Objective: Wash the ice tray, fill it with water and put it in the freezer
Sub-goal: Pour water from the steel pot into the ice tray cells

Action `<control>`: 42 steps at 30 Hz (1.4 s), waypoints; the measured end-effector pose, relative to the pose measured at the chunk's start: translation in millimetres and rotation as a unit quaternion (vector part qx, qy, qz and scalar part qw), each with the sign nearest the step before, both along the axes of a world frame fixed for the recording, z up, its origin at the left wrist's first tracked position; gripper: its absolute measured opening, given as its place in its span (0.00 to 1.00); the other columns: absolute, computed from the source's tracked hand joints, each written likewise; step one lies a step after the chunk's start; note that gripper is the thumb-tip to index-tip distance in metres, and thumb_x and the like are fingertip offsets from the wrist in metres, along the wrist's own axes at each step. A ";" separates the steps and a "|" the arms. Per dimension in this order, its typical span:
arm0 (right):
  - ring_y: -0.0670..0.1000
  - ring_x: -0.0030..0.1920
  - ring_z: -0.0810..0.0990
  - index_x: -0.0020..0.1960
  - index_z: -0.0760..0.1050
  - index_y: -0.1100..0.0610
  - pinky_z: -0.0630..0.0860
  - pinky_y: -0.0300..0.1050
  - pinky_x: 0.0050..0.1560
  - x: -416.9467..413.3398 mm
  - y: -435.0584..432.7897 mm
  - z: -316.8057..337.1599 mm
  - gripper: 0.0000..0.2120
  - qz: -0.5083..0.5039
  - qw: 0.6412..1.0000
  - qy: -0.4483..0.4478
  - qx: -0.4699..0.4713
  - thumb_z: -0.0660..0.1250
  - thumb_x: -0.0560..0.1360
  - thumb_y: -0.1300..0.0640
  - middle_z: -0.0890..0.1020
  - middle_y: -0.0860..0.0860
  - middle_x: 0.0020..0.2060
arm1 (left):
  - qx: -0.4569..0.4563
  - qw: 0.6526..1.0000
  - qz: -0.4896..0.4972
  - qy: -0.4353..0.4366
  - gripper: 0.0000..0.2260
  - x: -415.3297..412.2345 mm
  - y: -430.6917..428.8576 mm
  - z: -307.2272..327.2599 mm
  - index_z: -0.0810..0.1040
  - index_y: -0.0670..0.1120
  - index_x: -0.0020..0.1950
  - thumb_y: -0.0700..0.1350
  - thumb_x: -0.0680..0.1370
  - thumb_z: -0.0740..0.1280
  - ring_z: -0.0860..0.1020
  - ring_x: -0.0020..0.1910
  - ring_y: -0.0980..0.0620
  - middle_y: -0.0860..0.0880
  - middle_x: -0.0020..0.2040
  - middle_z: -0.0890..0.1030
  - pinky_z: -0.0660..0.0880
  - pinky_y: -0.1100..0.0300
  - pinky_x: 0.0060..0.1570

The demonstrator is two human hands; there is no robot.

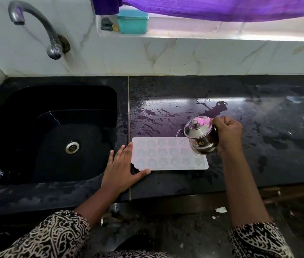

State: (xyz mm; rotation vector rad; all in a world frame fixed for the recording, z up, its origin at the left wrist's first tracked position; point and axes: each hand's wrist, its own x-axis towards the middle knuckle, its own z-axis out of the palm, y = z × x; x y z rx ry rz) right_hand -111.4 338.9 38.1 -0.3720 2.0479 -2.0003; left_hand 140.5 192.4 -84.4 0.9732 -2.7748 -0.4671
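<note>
One ice tray (169,154) between hands, left hand (122,167) touching

Your ice tray (169,154) is pale, translucent white, lying on a black, grey-speckled surface (259,127) that catches purple reflections. The small pot (200,135) you hold is shiny silver steel. Your sleeves (54,237) carry a black-and-white swirling print. The sink (54,131) is black, the curtain (222,8) purple, the box (132,22) on the sill teal, the wall tiles (184,56) white with faint veins.

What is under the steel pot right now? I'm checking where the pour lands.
The white ice tray lies under the steel pot, its spout over the back row. The pot covers the tray's far right corner.
</note>
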 end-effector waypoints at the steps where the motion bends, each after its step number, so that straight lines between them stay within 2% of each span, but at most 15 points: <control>1: 0.42 0.22 0.68 0.28 0.67 0.56 0.70 0.35 0.26 -0.3 0.5 -0.2 0.15 0.000 1.000 -0.002 0.001 0.66 0.71 0.65 0.71 0.44 0.18 | -0.001 1.000 0.000 0.001 0.53 0.0 -0.3 -0.6 0.50 0.47 0.80 0.81 0.65 0.43 0.54 0.78 0.51 0.51 0.79 0.59 0.44 0.48 0.76; 8: 0.42 0.22 0.67 0.28 0.67 0.56 0.69 0.34 0.25 -2.6 0.3 -1.9 0.16 -0.008 1.000 -0.010 -0.009 0.66 0.71 0.66 0.69 0.44 0.18 | 0.001 1.000 0.001 0.002 0.53 -0.5 -0.4 -1.3 0.51 0.47 0.80 0.81 0.66 0.44 0.54 0.78 0.51 0.51 0.78 0.60 0.44 0.47 0.76; 15: 0.46 0.25 0.66 0.29 0.68 0.56 0.68 0.36 0.28 -7.7 0.3 -5.2 0.12 -0.016 0.997 -0.058 -0.039 0.67 0.68 0.65 0.70 0.45 0.20 | 0.003 1.000 0.002 -0.001 0.53 -0.3 0.2 0.5 0.49 0.47 0.80 0.81 0.65 0.43 0.53 0.78 0.52 0.51 0.79 0.59 0.43 0.47 0.76; 26: 0.41 0.21 0.66 0.26 0.66 0.55 0.69 0.36 0.27 -0.9 -1.6 -5.1 0.17 0.001 1.000 0.017 0.011 0.67 0.70 0.66 0.68 0.43 0.17 | 0.002 1.000 -0.001 -0.008 0.53 -0.1 -0.3 0.4 0.49 0.47 0.80 0.81 0.65 0.43 0.52 0.78 0.52 0.51 0.79 0.58 0.43 0.48 0.76; 30: 0.44 0.23 0.65 0.28 0.65 0.56 0.67 0.35 0.26 -3.7 -1.8 -6.6 0.16 -0.015 0.998 -0.039 -0.042 0.66 0.70 0.67 0.68 0.44 0.18 | 0.000 1.000 0.000 -0.010 0.53 0.4 -0.2 0.6 0.49 0.47 0.80 0.81 0.65 0.43 0.52 0.78 0.52 0.51 0.79 0.58 0.42 0.48 0.76; 34: 0.47 0.26 0.68 0.28 0.70 0.56 0.68 0.35 0.29 -6.5 0.4 -5.5 0.11 -0.032 0.989 -0.102 -0.104 0.67 0.65 0.66 0.71 0.46 0.20 | 0.002 1.000 0.000 -0.006 0.53 -0.3 0.2 1.4 0.49 0.47 0.80 0.81 0.65 0.42 0.53 0.78 0.51 0.51 0.79 0.59 0.43 0.48 0.76; 38: 0.45 0.24 0.69 0.30 0.69 0.58 0.68 0.33 0.27 -8.6 2.7 -3.4 0.12 -0.043 0.986 -0.097 -0.125 0.64 0.69 0.69 0.72 0.45 0.19 | 0.001 1.000 0.000 -0.008 0.54 -0.1 0.2 1.8 0.49 0.47 0.80 0.81 0.65 0.42 0.53 0.78 0.52 0.50 0.79 0.59 0.43 0.48 0.76; 42: 0.46 0.24 0.69 0.28 0.70 0.57 0.68 0.34 0.28 -13.0 8.6 -4.8 0.09 -0.052 0.987 -0.091 -0.125 0.67 0.65 0.65 0.72 0.46 0.20 | 0.000 1.000 -0.002 -0.011 0.53 0.2 0.2 1.9 0.49 0.47 0.80 0.81 0.65 0.42 0.52 0.78 0.52 0.50 0.79 0.58 0.42 0.48 0.76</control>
